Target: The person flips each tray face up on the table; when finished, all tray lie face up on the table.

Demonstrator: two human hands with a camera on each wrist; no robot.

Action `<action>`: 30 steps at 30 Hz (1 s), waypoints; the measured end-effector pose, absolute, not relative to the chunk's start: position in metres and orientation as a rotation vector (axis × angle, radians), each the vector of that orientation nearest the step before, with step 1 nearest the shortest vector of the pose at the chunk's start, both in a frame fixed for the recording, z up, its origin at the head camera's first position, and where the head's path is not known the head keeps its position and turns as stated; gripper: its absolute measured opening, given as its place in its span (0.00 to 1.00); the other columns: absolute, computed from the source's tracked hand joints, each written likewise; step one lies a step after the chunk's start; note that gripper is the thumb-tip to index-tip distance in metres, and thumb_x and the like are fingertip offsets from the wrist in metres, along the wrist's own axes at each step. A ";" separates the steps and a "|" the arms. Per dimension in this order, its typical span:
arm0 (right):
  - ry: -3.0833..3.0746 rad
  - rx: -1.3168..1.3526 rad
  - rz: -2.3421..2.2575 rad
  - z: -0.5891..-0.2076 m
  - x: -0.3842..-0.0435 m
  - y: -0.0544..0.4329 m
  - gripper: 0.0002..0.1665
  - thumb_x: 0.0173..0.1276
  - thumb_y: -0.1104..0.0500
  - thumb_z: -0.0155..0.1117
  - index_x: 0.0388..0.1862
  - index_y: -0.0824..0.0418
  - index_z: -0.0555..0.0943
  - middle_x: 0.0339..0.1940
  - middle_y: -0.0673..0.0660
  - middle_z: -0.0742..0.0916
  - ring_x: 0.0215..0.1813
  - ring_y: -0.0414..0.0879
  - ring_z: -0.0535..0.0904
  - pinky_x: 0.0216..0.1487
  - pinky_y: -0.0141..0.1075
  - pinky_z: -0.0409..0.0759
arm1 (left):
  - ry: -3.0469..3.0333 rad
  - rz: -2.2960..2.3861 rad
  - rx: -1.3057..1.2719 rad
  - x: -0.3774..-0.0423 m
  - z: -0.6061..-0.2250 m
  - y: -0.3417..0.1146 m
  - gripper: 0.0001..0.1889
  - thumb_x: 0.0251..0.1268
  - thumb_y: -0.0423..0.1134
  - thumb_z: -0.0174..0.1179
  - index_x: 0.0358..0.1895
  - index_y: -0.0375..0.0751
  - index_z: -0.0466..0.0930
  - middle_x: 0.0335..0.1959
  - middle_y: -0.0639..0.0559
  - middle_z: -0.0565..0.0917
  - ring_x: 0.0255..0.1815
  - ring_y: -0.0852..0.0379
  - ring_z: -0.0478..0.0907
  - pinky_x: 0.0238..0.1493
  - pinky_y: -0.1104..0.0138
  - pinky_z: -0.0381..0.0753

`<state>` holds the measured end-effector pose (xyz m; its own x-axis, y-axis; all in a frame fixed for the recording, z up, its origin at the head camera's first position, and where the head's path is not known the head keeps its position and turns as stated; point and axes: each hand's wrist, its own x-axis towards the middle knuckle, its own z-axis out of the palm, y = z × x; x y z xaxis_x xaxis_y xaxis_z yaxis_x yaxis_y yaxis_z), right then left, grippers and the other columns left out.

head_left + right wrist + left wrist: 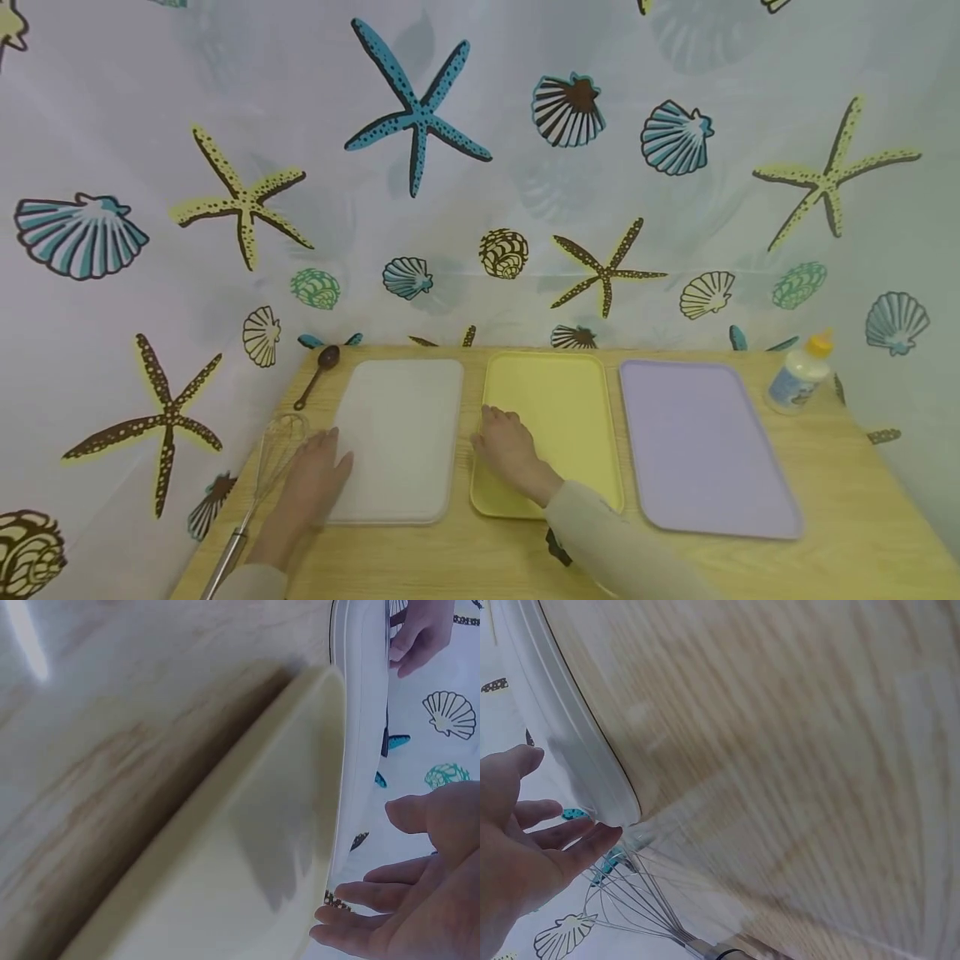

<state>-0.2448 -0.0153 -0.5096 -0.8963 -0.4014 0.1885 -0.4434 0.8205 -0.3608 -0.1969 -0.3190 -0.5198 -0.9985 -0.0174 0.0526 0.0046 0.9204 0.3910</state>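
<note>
A white tray [397,442] lies on the left of the table, with my left hand [313,482] at its left edge, fingers loosely extended. A wire whisk [235,546] lies just left of that hand, its wires partly behind the fingers. In the left wrist view, the fingertips are close to the tray's corner and the whisk wires. My right hand [513,450] reaches over the left edge of the middle yellow tray [570,417]. The right wrist view shows its fingers relaxed beside the yellow tray's rim [337,750], gripping nothing.
A purple tray [697,442] lies to the right of the yellow one. Beyond it stands a glue bottle [797,382] with an orange cap. A dark spoon [327,358] rests at the back left. A shell-and-starfish patterned curtain [465,200] borders the wooden table [420,562].
</note>
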 end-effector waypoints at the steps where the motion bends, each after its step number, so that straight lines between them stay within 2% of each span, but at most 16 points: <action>1: -2.890 0.691 0.591 -0.510 -0.245 -0.019 0.28 0.70 0.55 0.61 0.59 0.75 0.73 0.55 0.68 0.82 0.52 0.63 0.80 0.47 0.48 0.84 | -3.024 -0.607 0.004 -0.196 -0.520 -0.320 0.31 0.73 0.42 0.49 0.67 0.18 0.57 0.64 0.18 0.62 0.63 0.20 0.58 0.65 0.36 0.57; 5: -2.854 0.759 0.500 -0.509 -0.243 -0.034 0.26 0.70 0.56 0.60 0.57 0.76 0.75 0.52 0.67 0.83 0.49 0.62 0.81 0.45 0.47 0.84 | -3.004 -0.573 -0.008 -0.197 -0.521 -0.322 0.30 0.72 0.41 0.50 0.66 0.19 0.60 0.61 0.19 0.66 0.61 0.22 0.62 0.64 0.37 0.60; 13: -2.962 0.696 0.501 -0.506 -0.243 -0.054 0.29 0.70 0.53 0.60 0.59 0.75 0.72 0.48 0.66 0.83 0.48 0.59 0.79 0.47 0.44 0.82 | -3.073 -0.505 0.020 -0.206 -0.513 -0.322 0.30 0.71 0.42 0.51 0.64 0.18 0.62 0.59 0.20 0.69 0.60 0.24 0.65 0.61 0.38 0.65; 21: -2.972 0.746 0.304 -0.521 -0.245 -0.063 0.29 0.71 0.49 0.59 0.56 0.73 0.74 0.48 0.65 0.83 0.54 0.57 0.78 0.60 0.45 0.75 | -3.234 -0.481 0.016 -0.225 -0.507 -0.320 0.30 0.68 0.40 0.54 0.58 0.12 0.64 0.51 0.17 0.71 0.55 0.22 0.68 0.59 0.40 0.69; 25: -2.958 0.760 0.252 -0.521 -0.244 -0.070 0.24 0.71 0.49 0.59 0.47 0.71 0.77 0.39 0.62 0.84 0.47 0.53 0.79 0.54 0.42 0.78 | -3.229 -0.433 -0.019 -0.238 -0.514 -0.324 0.28 0.67 0.40 0.56 0.54 0.12 0.67 0.47 0.18 0.75 0.51 0.24 0.72 0.55 0.41 0.72; 27: -2.970 0.740 0.275 -0.522 -0.245 -0.075 0.21 0.71 0.49 0.59 0.42 0.69 0.77 0.34 0.60 0.82 0.43 0.52 0.78 0.48 0.39 0.79 | -3.226 -0.427 -0.022 -0.241 -0.514 -0.326 0.27 0.67 0.39 0.56 0.54 0.12 0.67 0.47 0.18 0.75 0.52 0.23 0.72 0.55 0.40 0.73; 30: -3.038 0.667 0.324 -0.524 -0.244 -0.081 0.21 0.72 0.49 0.57 0.40 0.68 0.77 0.35 0.61 0.81 0.43 0.52 0.77 0.42 0.38 0.80 | -3.242 -0.444 -0.015 -0.239 -0.508 -0.325 0.28 0.67 0.39 0.57 0.55 0.11 0.66 0.50 0.17 0.73 0.54 0.23 0.71 0.57 0.41 0.72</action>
